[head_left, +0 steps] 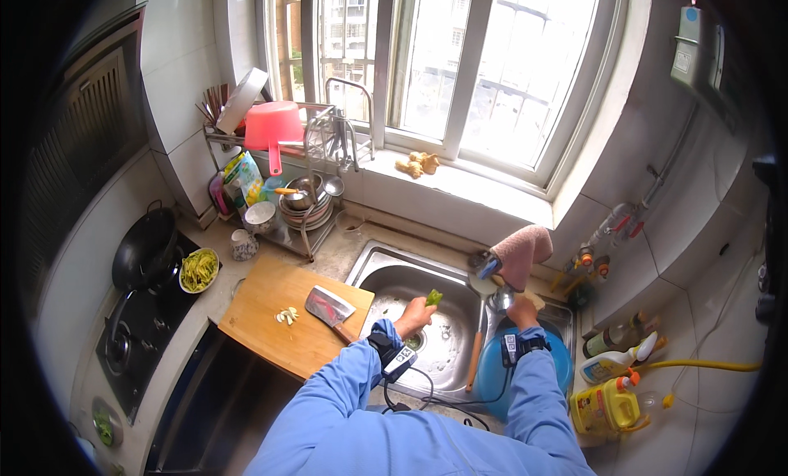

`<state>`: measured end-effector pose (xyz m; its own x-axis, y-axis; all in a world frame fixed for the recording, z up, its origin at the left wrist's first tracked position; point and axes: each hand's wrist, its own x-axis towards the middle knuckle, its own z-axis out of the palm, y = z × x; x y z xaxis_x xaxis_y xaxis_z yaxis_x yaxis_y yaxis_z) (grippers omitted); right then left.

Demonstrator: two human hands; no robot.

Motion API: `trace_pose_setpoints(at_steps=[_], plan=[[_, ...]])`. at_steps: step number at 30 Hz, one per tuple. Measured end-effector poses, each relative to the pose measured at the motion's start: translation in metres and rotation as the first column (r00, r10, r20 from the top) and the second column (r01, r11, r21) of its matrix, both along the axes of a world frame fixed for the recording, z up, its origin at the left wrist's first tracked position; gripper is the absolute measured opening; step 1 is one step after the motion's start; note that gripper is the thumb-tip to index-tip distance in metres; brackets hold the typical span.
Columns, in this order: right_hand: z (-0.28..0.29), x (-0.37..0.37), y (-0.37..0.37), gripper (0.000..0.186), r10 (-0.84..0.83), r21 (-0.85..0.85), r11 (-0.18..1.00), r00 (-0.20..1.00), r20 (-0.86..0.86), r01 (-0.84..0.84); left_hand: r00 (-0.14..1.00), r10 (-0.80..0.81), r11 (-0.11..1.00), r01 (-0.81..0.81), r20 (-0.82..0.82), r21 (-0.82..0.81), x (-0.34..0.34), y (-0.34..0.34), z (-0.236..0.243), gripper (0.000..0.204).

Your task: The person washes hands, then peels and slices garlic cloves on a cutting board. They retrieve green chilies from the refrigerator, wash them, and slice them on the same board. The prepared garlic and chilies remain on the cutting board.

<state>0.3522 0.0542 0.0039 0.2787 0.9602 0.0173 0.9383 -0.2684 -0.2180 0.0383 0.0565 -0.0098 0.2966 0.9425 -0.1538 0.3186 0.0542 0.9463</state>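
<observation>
- Our left hand (414,313) grips a small green vegetable piece (433,296) over the steel sink (394,281).
- Our right hand (520,311) closes on the tap handle (501,299); rinsing appears under way.
- Pale slices (286,316) lie cut beside the cleaver (329,306) on the wooden board (271,324).

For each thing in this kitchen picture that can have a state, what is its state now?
Left hand: holds small green vegetable piece over steel sink.
Right hand: on the tap; grip unclear.
Steel cleaver: lying flat on wooden cutting board.
Black wok: on the stove.
White window: appears closed.
</observation>
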Motion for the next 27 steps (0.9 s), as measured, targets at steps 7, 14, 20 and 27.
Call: trace_pose_setpoints(at_steps=[7,14,20,27], plan=[[0.010,-0.037,-0.017,0.026,0.102,0.161,0.987,0.773,-0.626,0.001,0.942,0.060,0.994,-0.028,0.329,-0.102,0.011,0.007,0.009,0.022],[-0.006,-0.122,-0.053,0.021,0.228,0.083,0.972,0.797,-0.559,-0.220,0.958,0.056,0.990,-0.017,-0.280,0.140,0.017,-0.012,-0.054,0.027],[0.000,-0.132,-0.059,0.018,0.301,-0.090,0.934,0.899,-0.317,-0.345,0.824,-0.004,0.999,0.026,-0.566,0.030,-0.002,-0.030,-0.030,0.024],[0.017,-0.146,-0.047,0.019,0.182,0.161,0.979,0.173,-0.968,-0.129,0.904,0.341,0.925,-0.275,-0.257,0.261,-0.002,-0.030,-0.032,0.028]])
